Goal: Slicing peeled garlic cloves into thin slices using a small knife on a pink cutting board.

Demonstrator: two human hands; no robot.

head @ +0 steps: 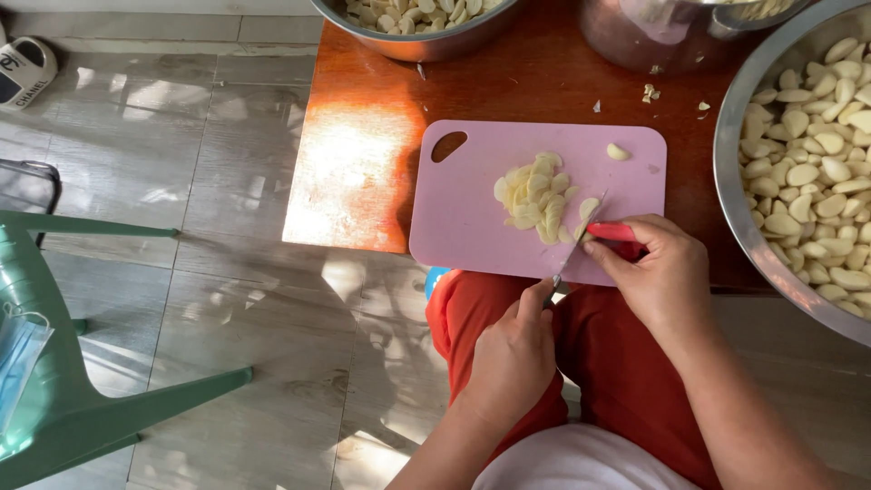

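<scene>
On pink cutting board (472, 218), garlic slices (537, 197), right hand (658, 272) gripping red-handled knife (588, 238), left hand (513, 349) pinching its tip, steel bowl of cloves (737, 181) alongside

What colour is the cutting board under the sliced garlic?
Pink. The cutting board shows best in the head view, the only one, on the wooden table.

Strong daylight falls from my left, burning a glaring patch onto the orange-brown surface (363, 163) and dappling the floor (227, 299) with leafy shadows. The pink cutting board (472, 218) is evenly lit. Focus is sharp throughout; edges bow slightly, steel bowl (735, 181) rims gleam.
</scene>
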